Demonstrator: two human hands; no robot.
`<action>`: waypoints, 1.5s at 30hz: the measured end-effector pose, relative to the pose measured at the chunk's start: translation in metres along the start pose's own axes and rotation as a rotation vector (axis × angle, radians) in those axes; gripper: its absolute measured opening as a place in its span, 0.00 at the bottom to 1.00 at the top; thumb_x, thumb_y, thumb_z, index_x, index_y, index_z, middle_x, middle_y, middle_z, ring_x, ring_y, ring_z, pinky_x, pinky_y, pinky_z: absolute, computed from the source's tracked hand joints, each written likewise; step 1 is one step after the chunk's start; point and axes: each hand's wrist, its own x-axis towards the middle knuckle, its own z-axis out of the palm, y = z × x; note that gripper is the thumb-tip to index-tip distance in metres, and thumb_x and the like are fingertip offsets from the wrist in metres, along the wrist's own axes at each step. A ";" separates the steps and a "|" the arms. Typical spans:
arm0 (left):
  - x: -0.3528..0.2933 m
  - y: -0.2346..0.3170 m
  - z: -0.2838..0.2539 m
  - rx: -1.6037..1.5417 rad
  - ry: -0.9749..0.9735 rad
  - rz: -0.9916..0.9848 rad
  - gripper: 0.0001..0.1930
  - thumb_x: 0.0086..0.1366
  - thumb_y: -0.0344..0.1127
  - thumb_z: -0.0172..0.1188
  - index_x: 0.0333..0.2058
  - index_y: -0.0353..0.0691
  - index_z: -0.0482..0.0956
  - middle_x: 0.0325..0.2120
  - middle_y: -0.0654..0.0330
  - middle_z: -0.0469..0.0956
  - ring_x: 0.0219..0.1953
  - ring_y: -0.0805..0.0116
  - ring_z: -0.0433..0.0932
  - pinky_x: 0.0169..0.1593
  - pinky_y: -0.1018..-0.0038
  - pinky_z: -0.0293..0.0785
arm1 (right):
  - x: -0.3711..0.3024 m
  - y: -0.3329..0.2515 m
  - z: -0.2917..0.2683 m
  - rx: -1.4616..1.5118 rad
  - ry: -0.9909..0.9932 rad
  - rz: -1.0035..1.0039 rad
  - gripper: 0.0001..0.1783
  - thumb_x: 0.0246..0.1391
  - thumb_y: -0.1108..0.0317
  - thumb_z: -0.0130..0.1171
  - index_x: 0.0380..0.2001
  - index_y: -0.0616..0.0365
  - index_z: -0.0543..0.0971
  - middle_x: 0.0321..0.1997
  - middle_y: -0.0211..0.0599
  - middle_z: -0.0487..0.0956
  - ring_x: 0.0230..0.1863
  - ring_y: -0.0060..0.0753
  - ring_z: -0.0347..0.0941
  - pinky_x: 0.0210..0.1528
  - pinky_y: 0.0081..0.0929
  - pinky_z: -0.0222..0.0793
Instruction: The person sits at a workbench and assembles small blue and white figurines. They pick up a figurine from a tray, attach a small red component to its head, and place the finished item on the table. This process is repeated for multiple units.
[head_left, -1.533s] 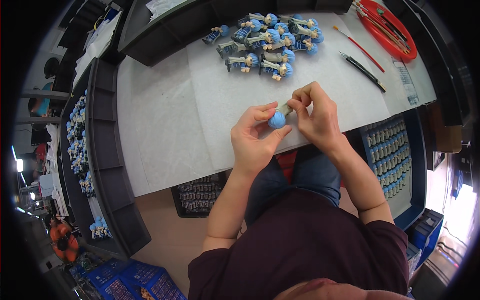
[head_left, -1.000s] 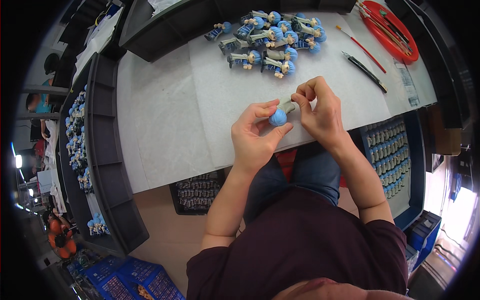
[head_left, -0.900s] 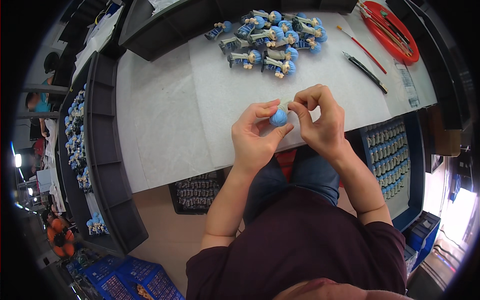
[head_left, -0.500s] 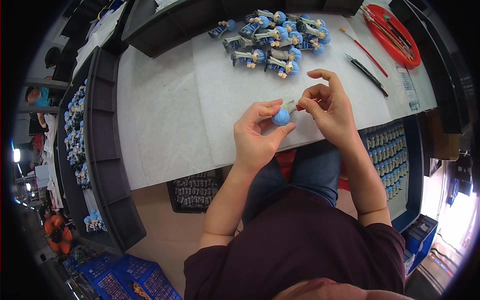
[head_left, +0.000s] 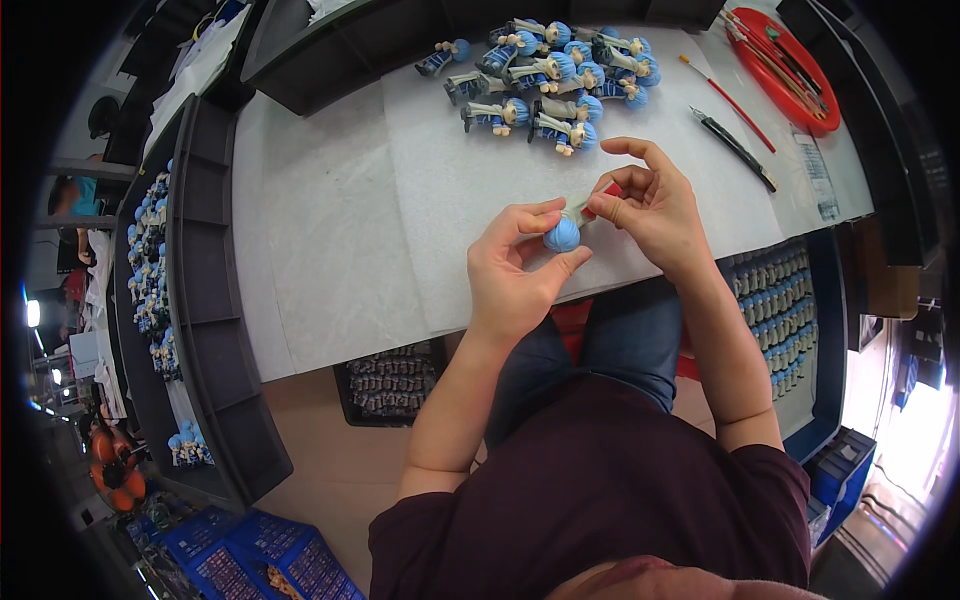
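My left hand [head_left: 512,268] is closed around a small figurine [head_left: 562,236], its fingers and thumb on either side of the round blue hair. A pale, whitish-green part of the figurine sticks out toward the right. Against that part, my right hand [head_left: 662,222] pinches a small flat red piece [head_left: 613,189] between thumb and fingers, with the index finger raised. I cannot make out what the red piece is. Just beyond my hands lies a pile of blue-haired figurines [head_left: 558,70] in blue and white clothing.
To the right lie a red-handled brush [head_left: 740,115], a black pen-like tool [head_left: 735,150] and a red tray [head_left: 750,60] of brushes. Dark bins [head_left: 215,300] with figurines stand at left. A blue-rimmed tray [head_left: 828,340] of figurines sits at my right, a black crate [head_left: 345,405] below the table.
My right hand has shifted slightly left, with more of the red piece showing above its fingers. The left hand and the figurine have stayed in place.
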 end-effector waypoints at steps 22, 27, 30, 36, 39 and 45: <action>0.001 -0.003 0.002 0.002 0.022 0.064 0.15 0.46 0.18 0.66 0.33 0.31 0.72 0.41 0.47 0.73 0.42 0.67 0.75 0.45 0.74 0.76 | -0.002 0.016 0.015 -0.529 0.208 -0.442 0.17 0.44 0.85 0.54 0.36 0.61 0.60 0.25 0.46 0.73 0.28 0.46 0.75 0.30 0.31 0.70; -0.002 -0.004 0.002 0.005 0.031 0.043 0.15 0.46 0.17 0.65 0.32 0.31 0.71 0.41 0.47 0.73 0.43 0.66 0.75 0.45 0.73 0.76 | -0.013 0.008 0.023 -0.431 0.220 -0.474 0.15 0.43 0.85 0.54 0.33 0.62 0.62 0.25 0.47 0.72 0.27 0.50 0.73 0.29 0.33 0.69; 0.002 -0.003 0.003 0.004 0.025 0.066 0.14 0.46 0.17 0.65 0.32 0.31 0.71 0.41 0.47 0.73 0.43 0.66 0.74 0.45 0.72 0.76 | -0.003 0.015 0.018 -0.536 0.175 -0.505 0.14 0.42 0.86 0.54 0.31 0.62 0.63 0.24 0.46 0.71 0.27 0.49 0.71 0.29 0.33 0.67; 0.000 -0.006 0.000 0.001 0.020 0.071 0.15 0.46 0.16 0.64 0.33 0.31 0.71 0.41 0.48 0.72 0.46 0.64 0.73 0.46 0.72 0.76 | -0.006 0.008 0.024 -0.514 0.150 -0.570 0.14 0.41 0.87 0.53 0.30 0.63 0.63 0.24 0.45 0.71 0.27 0.49 0.71 0.29 0.34 0.67; -0.002 -0.002 0.001 -0.009 0.026 0.024 0.15 0.46 0.15 0.64 0.34 0.32 0.72 0.42 0.49 0.72 0.47 0.63 0.72 0.47 0.73 0.75 | 0.001 0.014 0.017 -0.522 0.116 -0.513 0.15 0.40 0.87 0.52 0.31 0.62 0.63 0.24 0.45 0.71 0.27 0.48 0.71 0.29 0.34 0.67; 0.001 -0.003 0.001 -0.036 0.040 0.026 0.15 0.46 0.17 0.65 0.34 0.31 0.72 0.41 0.47 0.73 0.43 0.65 0.74 0.45 0.72 0.76 | -0.003 0.014 0.022 -0.421 0.138 -0.509 0.14 0.42 0.88 0.51 0.30 0.62 0.62 0.25 0.46 0.72 0.27 0.48 0.72 0.29 0.30 0.69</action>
